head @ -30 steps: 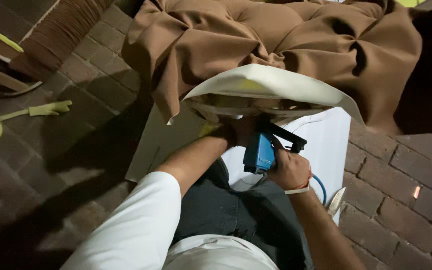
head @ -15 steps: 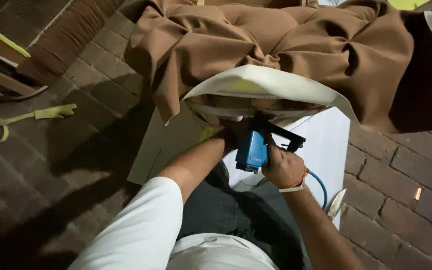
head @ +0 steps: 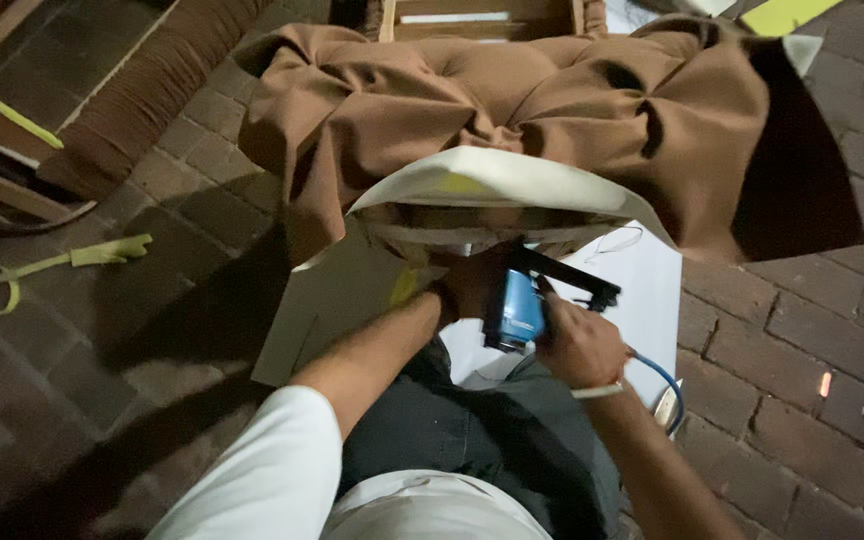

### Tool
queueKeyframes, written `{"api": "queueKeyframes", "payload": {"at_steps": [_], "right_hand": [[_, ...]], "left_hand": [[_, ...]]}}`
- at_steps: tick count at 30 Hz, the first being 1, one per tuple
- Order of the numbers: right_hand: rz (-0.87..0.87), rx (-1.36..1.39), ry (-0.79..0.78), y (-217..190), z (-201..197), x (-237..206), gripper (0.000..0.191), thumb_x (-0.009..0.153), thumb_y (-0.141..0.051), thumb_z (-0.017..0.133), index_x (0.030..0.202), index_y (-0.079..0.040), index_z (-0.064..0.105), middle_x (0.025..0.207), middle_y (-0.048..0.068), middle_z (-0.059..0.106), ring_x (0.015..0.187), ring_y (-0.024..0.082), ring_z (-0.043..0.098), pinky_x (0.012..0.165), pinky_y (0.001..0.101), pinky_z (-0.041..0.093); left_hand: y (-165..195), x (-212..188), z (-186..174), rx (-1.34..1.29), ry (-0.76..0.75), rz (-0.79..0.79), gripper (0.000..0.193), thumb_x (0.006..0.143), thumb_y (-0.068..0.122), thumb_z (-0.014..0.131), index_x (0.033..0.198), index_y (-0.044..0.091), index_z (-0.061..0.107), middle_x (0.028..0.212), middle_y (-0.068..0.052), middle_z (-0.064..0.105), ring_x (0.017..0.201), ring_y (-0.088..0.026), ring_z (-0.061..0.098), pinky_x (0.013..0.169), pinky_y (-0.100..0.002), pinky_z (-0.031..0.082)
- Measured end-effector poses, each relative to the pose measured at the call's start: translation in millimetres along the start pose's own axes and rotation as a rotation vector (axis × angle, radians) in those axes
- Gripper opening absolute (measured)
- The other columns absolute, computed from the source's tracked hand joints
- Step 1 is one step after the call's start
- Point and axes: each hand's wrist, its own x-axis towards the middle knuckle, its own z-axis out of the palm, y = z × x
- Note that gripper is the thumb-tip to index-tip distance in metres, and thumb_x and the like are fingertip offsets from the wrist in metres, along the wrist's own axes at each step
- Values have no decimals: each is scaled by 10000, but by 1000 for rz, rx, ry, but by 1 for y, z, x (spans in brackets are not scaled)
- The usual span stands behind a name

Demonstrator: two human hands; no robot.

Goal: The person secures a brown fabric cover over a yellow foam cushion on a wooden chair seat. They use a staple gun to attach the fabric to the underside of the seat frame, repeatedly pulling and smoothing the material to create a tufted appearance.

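Blue pneumatic stapler [head: 515,310] sat in the head view just under the pale foam edge [head: 492,185] of the upholstered piece, its black nose [head: 564,278] pointing out to the right. The right hand [head: 579,345] was clenched around the stapler's handle, a pale band at the wrist, and a blue hose [head: 662,378] curled away from it toward the floor. The left hand [head: 464,285] reached up beneath the foam lip beside the stapler, mostly in shadow, so whether it gripped anything could not be told. Brown tufted fabric [head: 512,100] lay draped over the piece and overhung the foam, hiding what lay under the edge. A white sheet [head: 642,290] lay on the brick floor [head: 782,330] below the hands. Well to the left lay a yellow-green strap [head: 62,262], and a wooden frame [head: 482,18] showed behind the fabric.
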Motion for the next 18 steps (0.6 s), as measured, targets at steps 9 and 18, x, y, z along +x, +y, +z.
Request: {"api": "queueKeyframes", "payload": {"at_steps": [9, 18], "right_hand": [[735, -110, -506, 117, -24, -64, 869, 825, -387, 748, 1569, -191, 344, 1051, 254, 720, 932, 436, 705, 814, 528, 580], [987, 139, -588, 158, -52, -68, 483, 832, -311, 694, 1276, -122, 684, 1196, 223, 710, 1142, 423, 667, 966, 496, 527]], "left_hand": [[131, -10, -55, -117, -236, -393, 331, 949, 397, 657, 924, 83, 757, 974, -162, 744, 974, -330, 700, 920, -461, 549], [243, 69, -223, 114, 602, 87, 299, 908, 205, 726, 1184, 91, 729, 1102, -95, 720, 1095, -274, 688, 983, -406, 555]]}}
